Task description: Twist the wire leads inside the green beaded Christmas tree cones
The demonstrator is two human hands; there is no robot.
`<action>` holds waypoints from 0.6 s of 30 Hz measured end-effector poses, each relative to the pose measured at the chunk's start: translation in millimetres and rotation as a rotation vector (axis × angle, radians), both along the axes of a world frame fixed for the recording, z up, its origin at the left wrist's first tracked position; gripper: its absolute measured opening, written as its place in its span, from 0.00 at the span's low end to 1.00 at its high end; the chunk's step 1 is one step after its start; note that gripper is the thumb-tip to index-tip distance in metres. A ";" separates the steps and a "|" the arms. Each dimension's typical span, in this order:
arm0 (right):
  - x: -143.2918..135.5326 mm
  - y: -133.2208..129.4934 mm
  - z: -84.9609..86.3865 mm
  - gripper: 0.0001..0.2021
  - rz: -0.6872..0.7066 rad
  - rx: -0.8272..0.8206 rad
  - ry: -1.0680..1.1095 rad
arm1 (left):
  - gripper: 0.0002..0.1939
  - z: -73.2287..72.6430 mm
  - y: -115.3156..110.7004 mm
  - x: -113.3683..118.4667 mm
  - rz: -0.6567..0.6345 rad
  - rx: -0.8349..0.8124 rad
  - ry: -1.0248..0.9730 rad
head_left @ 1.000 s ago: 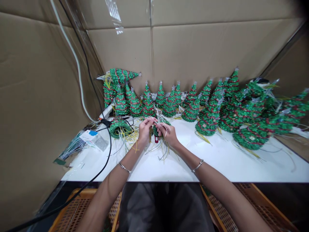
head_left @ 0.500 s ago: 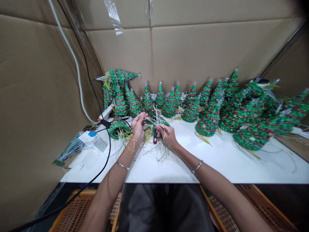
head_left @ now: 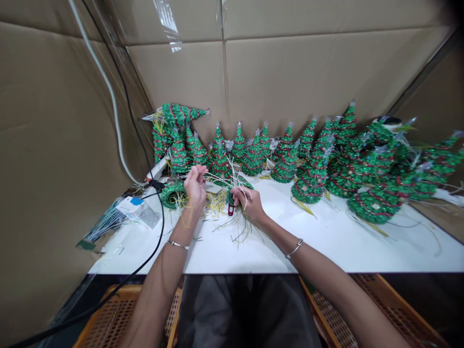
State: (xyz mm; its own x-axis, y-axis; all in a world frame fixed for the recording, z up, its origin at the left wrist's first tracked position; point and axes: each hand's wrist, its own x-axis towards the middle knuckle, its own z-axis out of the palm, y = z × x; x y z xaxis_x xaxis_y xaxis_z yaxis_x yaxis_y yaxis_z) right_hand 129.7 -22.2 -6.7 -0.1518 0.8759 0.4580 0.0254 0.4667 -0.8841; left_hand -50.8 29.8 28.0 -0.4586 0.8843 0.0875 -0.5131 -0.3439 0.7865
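Observation:
My right hand (head_left: 250, 200) is closed around a bunch of thin white wires (head_left: 235, 181), whose loose ends fan upward above the fingers. My left hand (head_left: 196, 186) is to the left and slightly higher, fingers curled, with a few of the white wires stretched across to it. Under my right hand lies a green tinsel tree (head_left: 247, 183), mostly hidden, with a red-handled tool (head_left: 231, 210) just below. Behind my left wrist another tinsel tree (head_left: 168, 191) lies with its hollow base toward me. Yellow wire clippings (head_left: 216, 203) are scattered between the hands.
Several green tinsel trees (head_left: 309, 179) with red garlands stand along the back and right of the white table (head_left: 224, 258). At left are a small box (head_left: 139, 211), a bundle of wires (head_left: 103, 223) and a hanging black cable (head_left: 164, 217). Orange crates (head_left: 108, 309) sit below.
My left hand has moved left, away from my right hand, drawing out the white wires between them. My right hand stays nearly in place, still gripping the bunch.

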 end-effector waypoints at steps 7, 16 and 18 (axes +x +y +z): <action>9.6 5.4 -0.5 0.19 0.069 -0.049 0.055 | 0.19 7.5 -8.9 5.7 -0.028 0.135 0.350; 11.2 8.9 0.5 0.19 0.120 -0.053 0.010 | 0.33 -0.3 -10.5 8.8 -0.601 -0.072 0.039; 11.2 8.9 1.3 0.20 0.119 -0.065 -0.001 | 0.30 0.2 -11.7 11.4 -0.658 -0.059 0.032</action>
